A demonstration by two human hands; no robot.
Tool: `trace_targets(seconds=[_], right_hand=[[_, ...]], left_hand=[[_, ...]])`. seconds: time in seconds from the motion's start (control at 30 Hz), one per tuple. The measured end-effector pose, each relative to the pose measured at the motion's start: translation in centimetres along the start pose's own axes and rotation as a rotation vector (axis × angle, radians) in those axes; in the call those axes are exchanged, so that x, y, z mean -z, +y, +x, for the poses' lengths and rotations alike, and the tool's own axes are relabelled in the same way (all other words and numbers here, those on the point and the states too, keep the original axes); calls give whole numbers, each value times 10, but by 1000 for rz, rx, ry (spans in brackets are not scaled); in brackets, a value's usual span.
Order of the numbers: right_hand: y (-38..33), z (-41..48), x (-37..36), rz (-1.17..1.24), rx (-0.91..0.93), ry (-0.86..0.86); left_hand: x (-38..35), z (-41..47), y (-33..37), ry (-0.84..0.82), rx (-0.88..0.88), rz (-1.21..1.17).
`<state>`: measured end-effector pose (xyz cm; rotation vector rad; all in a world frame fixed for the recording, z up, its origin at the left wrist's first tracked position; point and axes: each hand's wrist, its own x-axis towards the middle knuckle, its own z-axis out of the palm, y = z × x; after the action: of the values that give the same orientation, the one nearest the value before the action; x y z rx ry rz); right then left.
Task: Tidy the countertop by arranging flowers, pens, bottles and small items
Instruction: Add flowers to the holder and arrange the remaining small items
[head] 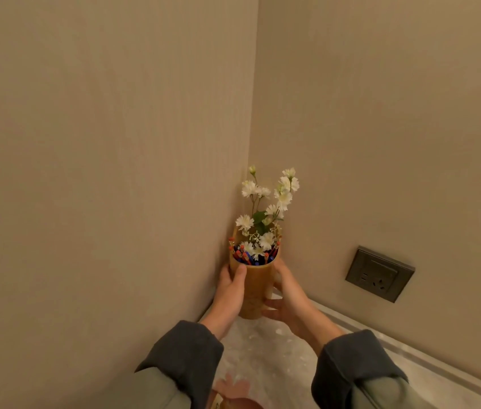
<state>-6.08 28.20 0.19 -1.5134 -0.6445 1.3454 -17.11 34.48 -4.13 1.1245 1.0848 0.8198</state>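
Left hand [230,290] and right hand [288,293] grip opposite sides of a smooth, cylindrical bamboo holder [258,286]. It is upright in the wall corner, over the speckled stone countertop [262,349]. It contains white flowers [265,202] and red and blue pens [243,256].

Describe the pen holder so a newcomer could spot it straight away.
Find the corner where the two beige walls meet above the pale countertop. There the left hand and right hand grip a tall yellow-brown cup. It alone holds white flowers and red-and-blue pens.
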Motion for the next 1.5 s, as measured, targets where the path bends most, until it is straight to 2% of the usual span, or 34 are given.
trace_targets(seconds=[0.33, 0.53, 0.83, 1.07, 1.2, 1.37, 1.5], right_hand=[[6, -10, 1, -8, -9, -27], [11, -46, 1, -120, 2, 10], [39, -130, 31, -275, 119, 160], [95, -182, 70, -403, 147, 300], [139, -199, 83, -599, 203, 398], [181, -209, 86, -904, 326, 453], [201, -213, 83, -1164, 328, 505]], left_hand=[[1, -14, 2, 24, -4, 33], [13, -48, 6, 28, 15, 72], [6, -129, -5, -220, 5, 125], [-29, -178, -55, -360, 31, 183], [-44, -195, -83, -461, -76, 425], [-53, -205, -117, -591, -276, 887], [-51, -208, -132, -574, -410, 1166]])
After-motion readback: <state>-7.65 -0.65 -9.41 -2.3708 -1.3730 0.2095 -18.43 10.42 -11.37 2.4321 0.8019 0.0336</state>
